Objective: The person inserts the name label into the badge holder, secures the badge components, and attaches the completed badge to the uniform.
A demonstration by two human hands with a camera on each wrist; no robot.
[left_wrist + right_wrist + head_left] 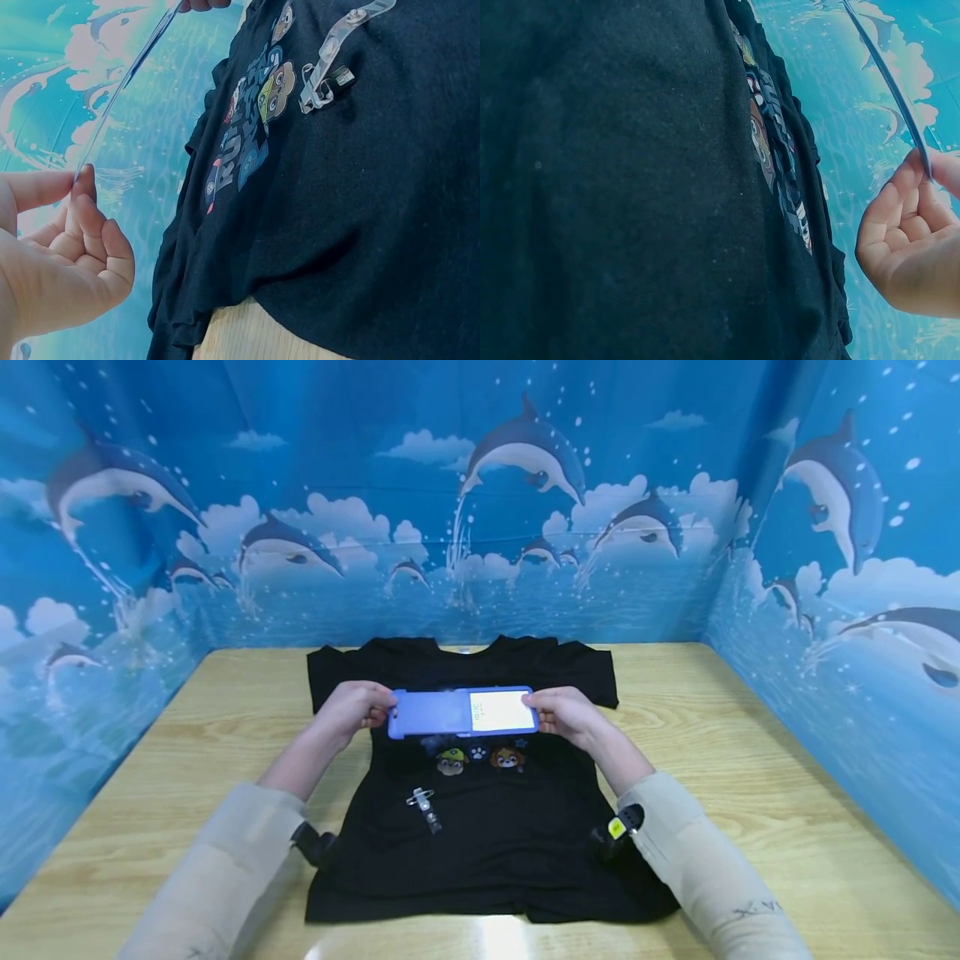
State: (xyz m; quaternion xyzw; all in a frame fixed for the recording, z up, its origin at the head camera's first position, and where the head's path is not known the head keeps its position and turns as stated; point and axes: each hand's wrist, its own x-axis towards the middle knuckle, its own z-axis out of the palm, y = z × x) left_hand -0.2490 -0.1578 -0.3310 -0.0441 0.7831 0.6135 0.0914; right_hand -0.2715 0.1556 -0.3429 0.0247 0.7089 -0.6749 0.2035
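Stretched lengthwise between both hands is a blue badge holder [429, 713], its right half framing a white card [501, 711] with small print. My left hand [351, 707] pinches the holder's left end between thumb and fingers. At the opposite end, my right hand [572, 715] pinches the edge beside the card. In both wrist views the holder appears edge-on as a thin strip, raised above a black T-shirt [480, 852]. A badge clip [424, 806] with a metal pin and a clear strap lies on the shirt's front, below the cartoon dog print [478, 762].
The shirt lies spread on a light wooden table [720, 752], its neck toward the back. A blue curtain [360, 460] with dolphins and clouds hangs along the back and both sides. Dark camera straps [311, 845] circle the sleeved wrists.
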